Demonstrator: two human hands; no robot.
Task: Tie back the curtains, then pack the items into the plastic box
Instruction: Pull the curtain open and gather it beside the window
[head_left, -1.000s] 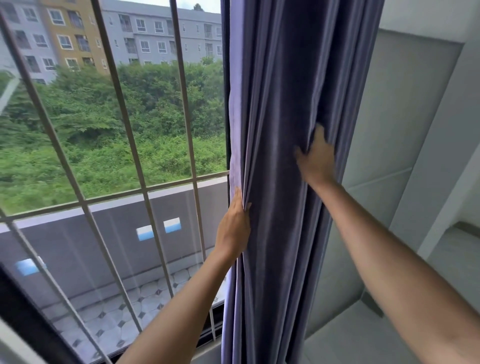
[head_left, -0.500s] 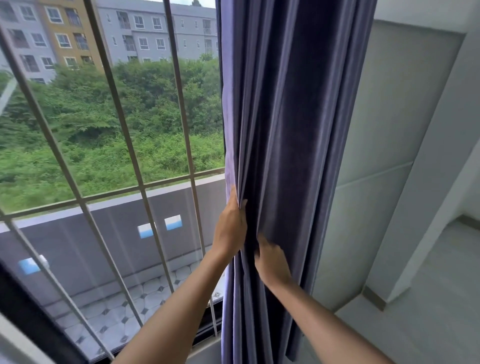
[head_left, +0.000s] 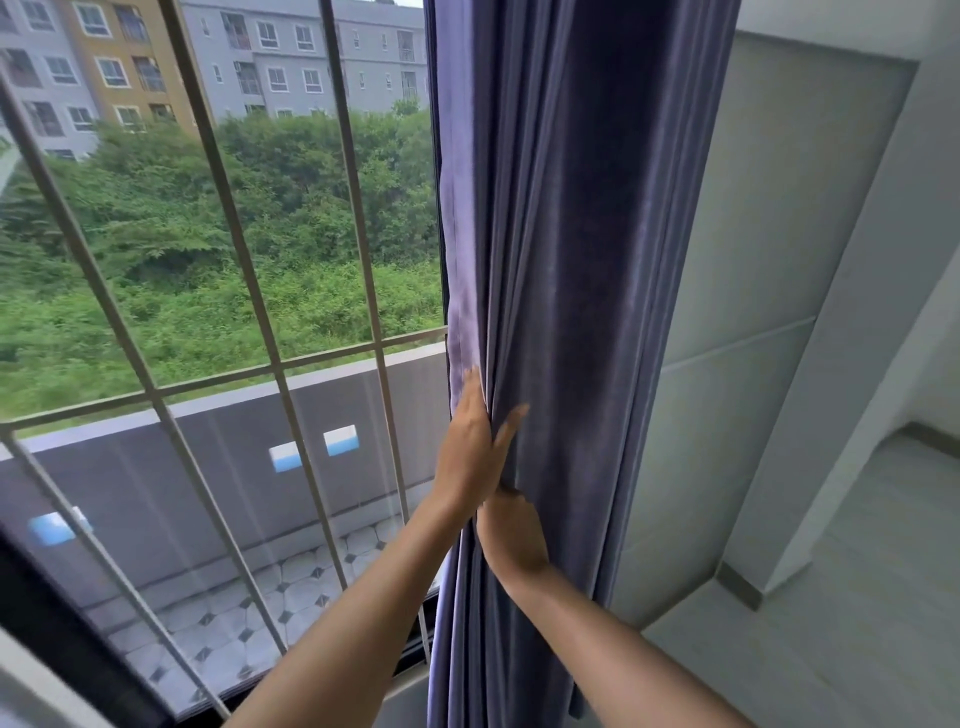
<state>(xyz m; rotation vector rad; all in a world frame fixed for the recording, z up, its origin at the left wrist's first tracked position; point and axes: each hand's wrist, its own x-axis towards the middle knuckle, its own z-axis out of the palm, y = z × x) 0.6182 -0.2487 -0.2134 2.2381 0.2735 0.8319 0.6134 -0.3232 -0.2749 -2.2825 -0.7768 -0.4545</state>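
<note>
A purple-grey curtain (head_left: 571, 260) hangs bunched in vertical folds at the right side of the window. My left hand (head_left: 470, 447) lies against the curtain's left edge at about mid height, its fingers stretched out and partly tucked into a fold. Just below it, my right hand (head_left: 511, 535) grips the gathered folds, with its fingertips hidden in the cloth. The two hands nearly touch. No tie-back and no plastic box are in view.
A window with slanted metal bars (head_left: 234, 249) fills the left half; beyond it lie a tiled balcony, greenery and apartment blocks. A grey wall (head_left: 753, 312) and a room corner stand right of the curtain, with pale floor (head_left: 831, 649) below.
My right hand dropped from high on the curtain's right side to the folds just under my left hand. My left hand's fingers have spread out along the curtain edge.
</note>
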